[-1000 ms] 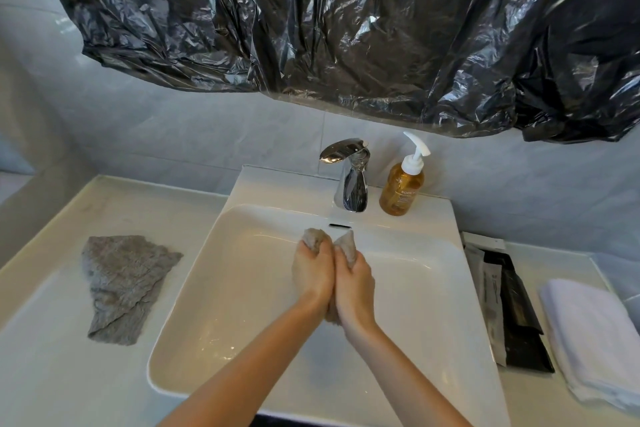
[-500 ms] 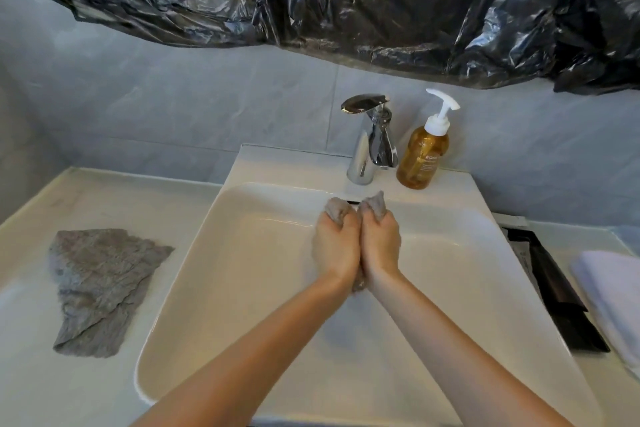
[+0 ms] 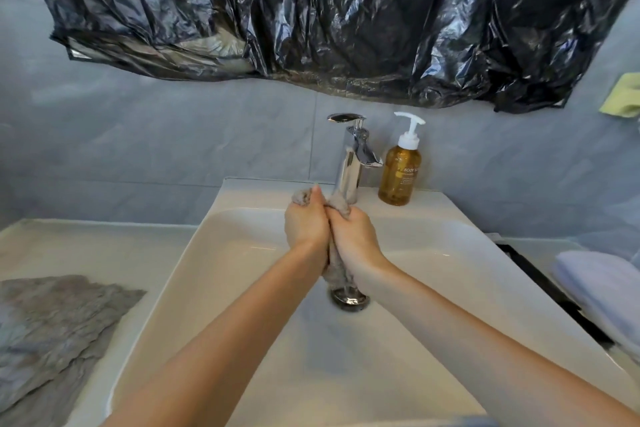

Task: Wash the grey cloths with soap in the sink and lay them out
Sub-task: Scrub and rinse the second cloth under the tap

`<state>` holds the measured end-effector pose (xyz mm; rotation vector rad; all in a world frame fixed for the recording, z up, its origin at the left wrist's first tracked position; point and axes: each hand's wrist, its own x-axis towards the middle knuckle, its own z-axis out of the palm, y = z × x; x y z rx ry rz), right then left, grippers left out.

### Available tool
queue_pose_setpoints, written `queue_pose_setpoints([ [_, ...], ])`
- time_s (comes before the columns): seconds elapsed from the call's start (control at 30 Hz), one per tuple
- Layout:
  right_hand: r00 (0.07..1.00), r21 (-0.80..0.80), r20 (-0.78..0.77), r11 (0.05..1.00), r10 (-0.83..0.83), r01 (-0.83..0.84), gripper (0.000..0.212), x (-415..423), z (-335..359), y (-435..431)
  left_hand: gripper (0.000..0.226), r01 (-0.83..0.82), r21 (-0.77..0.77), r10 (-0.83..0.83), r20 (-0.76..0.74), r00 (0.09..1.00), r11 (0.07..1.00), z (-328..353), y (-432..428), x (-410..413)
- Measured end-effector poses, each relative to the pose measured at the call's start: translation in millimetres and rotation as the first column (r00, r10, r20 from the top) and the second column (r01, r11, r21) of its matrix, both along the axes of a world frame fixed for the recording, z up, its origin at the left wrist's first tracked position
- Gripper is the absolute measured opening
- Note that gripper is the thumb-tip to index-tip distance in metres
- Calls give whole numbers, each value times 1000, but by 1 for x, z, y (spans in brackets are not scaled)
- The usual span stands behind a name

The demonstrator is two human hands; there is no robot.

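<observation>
While both bare hands press together over the basin, they clamp one wet, bunched grey cloth point(image 3: 337, 265) between them: the left hand point(image 3: 306, 224) and the right hand point(image 3: 355, 236) are each fisted tight around it, knuckles touching. Two tufts of the cloth poke out above the fists, and its twisted tail hangs down between the wrists.

Directly beneath that tail sits the round chrome drain point(image 3: 349, 298) in the floor of the white rectangular ceramic sink point(image 3: 214, 274). Just beyond the fists, on the sink's back ledge, stands the chrome lever tap point(image 3: 351, 156); the right-hand tuft overlaps its base in view. Beside the tap, to the right of the hands, stands an amber soap bottle with a white pump point(image 3: 401, 170).

Well to the left of the hands, a second grey cloth point(image 3: 55, 326) lies spread flat on the white counter point(image 3: 86, 246). To the far right a folded white towel point(image 3: 602, 291) rests beside a black flat object point(image 3: 550, 291). Above everything, crinkled black plastic sheeting point(image 3: 311, 10) covers the grey tiled wall point(image 3: 156, 135).
</observation>
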<state>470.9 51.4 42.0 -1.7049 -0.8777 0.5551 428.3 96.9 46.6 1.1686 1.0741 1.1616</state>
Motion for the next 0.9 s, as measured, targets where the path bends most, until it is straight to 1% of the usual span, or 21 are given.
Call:
queue_pose_setpoints([
  [0.07, 995, 56, 13, 993, -104, 103, 29, 6, 8, 3, 33, 52, 9, -52, -26, 998, 999, -9, -16, 4],
  [0.13, 988, 88, -6, 984, -153, 153, 31, 4, 7, 0, 34, 88, 35, -87, -16, 996, 996, -8, -23, 3],
  [0.2, 995, 115, 45, 990, -91, 85, 31, -10, 4, -7, 36, 40, 63, -41, 19, 999, 997, 3, -12, -8],
  [0.27, 998, 144, 54, 989, 18, -25, 27, -25, 9, -15, 38, -25, 26, 23, 84, 996, 999, 14, -5, -21],
  [0.3, 998, 166, 53, 985, 33, -41, 26, -27, 14, -16, 38, -24, -7, 25, 116, 993, 1000, 14, -8, -23],
  [0.33, 999, 190, 54, 982, 9, -20, 25, -24, 17, -14, 38, -5, -31, 9, 134, 991, 1000, 13, -15, -23],
  [0.4, 995, 235, 25, 968, -99, 90, 23, -15, 26, -11, 38, 57, -29, -53, 120, 991, 998, 10, -34, -19],
  [0.47, 991, 202, 24, 972, -128, 121, 26, -16, 19, -16, 40, 63, -10, -62, 93, 994, 998, 14, -40, -20],
  [0.53, 998, 173, 67, 985, -17, 5, 29, -26, 12, -24, 43, -13, -18, 15, 79, 997, 1000, 22, -29, -28],
  [0.57, 996, 174, 77, 983, 54, -67, 28, -31, 13, -29, 44, -33, -27, 35, 93, 995, 999, 24, -25, -31],
  [0.6, 993, 191, 89, 977, 79, -95, 26, -31, 17, -31, 45, -22, -30, 26, 113, 993, 999, 24, -25, -30],
  [0.63, 994, 224, 97, 972, 54, -75, 25, -26, 23, -30, 47, 7, -41, -2, 128, 992, 999, 23, -30, -26],
  [0.7, 993, 294, 80, 954, -91, 64, 24, -8, 32, -25, 49, 82, -35, -78, 118, 990, 996, 18, -45, -14],
  [0.73, 987, 292, 65, 949, -145, 120, 24, -3, 33, -26, 50, 101, -22, -98, 109, 989, 995, 18, -50, -9],
  [0.77, 986, 264, 60, 955, -157, 136, 25, -3, 29, -29, 51, 99, -13, -98, 89, 991, 995, 18, -51, -7],
  [0.8, 989, 238, 74, 966, -125, 105, 25, -4, 24, -31, 51, 76, -11, -75, 81, 994, 997, 20, -48, -7],
  [0.83, 992, 210, 109, 977, -59, 35, 24, -8, 19, -33, 50, 42, -25, -39, 92, 995, 999, 21, -40, -8],
  [0.87, 992, 194, 129, 980, 15, -40, 21, -12, 18, -36, 49, 20, -41, -14, 129, 992, 999, 22, -35, -9],
  [0.9, 990, 205, 133, 975, 54, -81, 19, -13, 20, -38, 46, 18, -67, -7, 156, 988, 998, 19, -33, -6],
])
